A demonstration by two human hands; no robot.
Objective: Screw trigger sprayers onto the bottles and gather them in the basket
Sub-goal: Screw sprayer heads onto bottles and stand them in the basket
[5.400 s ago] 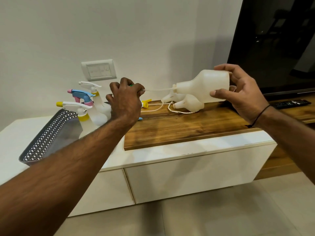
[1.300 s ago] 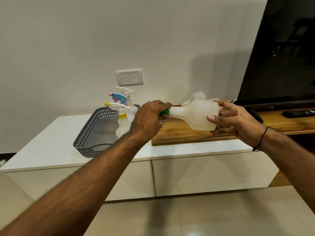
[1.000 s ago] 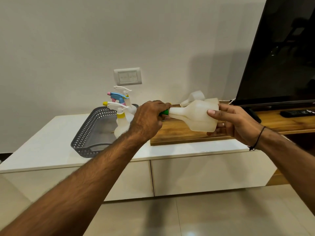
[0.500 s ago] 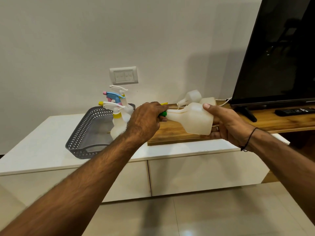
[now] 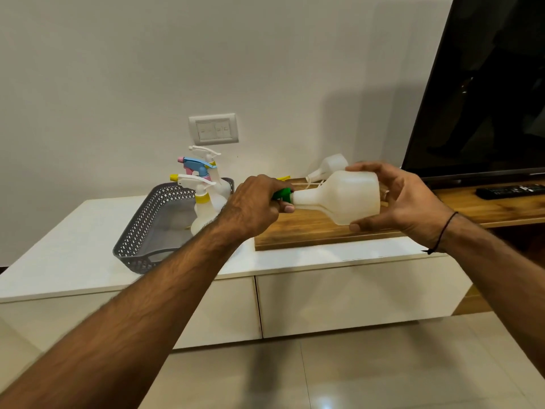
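I hold a white plastic bottle (image 5: 342, 199) sideways in the air, neck to the left. My right hand (image 5: 398, 199) grips its base. My left hand (image 5: 253, 205) is closed over a green trigger sprayer (image 5: 281, 193) at the bottle's neck; most of the sprayer is hidden in my fist. A grey perforated basket (image 5: 141, 231) sits on the white cabinet at the left, with three capped spray bottles (image 5: 203, 211) standing at its far end. Another bare bottle (image 5: 327, 166) lies on the wooden board behind my hands, next to a yellow sprayer part (image 5: 284, 178).
The white cabinet (image 5: 324, 261) carries a wooden board (image 5: 295, 234) on its right. A large dark TV (image 5: 486, 93) stands at the right, with a remote (image 5: 510, 190) below it. A wall switch plate (image 5: 213, 129) is above the basket.
The tube went into the bottle and the sprayer now sits at the neck. Over the last second my right hand has shifted its grip round the bottle's base while my left stays on the sprayer.
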